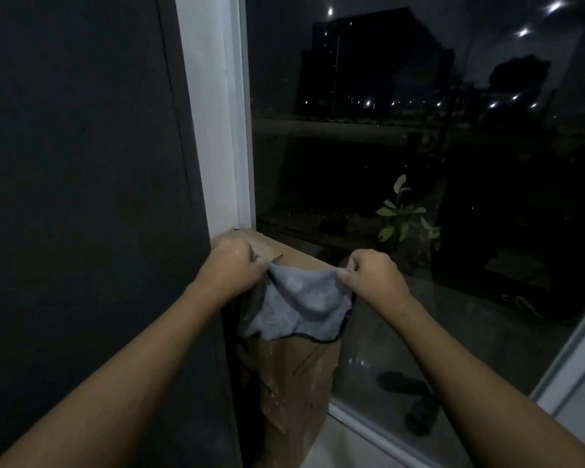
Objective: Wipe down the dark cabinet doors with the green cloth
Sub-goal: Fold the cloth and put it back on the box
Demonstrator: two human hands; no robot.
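So the left hand [232, 265] and right hand [372, 275] each pinched a top corner of the cloth [301, 298], stretching it out above the cardboard box [294, 383] (looked greyish in that light), probably to open it up flat before wiping the dark cabinet door [81, 197] right beside it.

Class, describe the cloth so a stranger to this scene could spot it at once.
Find the dark window on the right; a cardboard box stands at its lower left corner. Over the box, the left hand and right hand pinch the cloth by its upper edge. It alone sags softly, pale grey-blue in this light.
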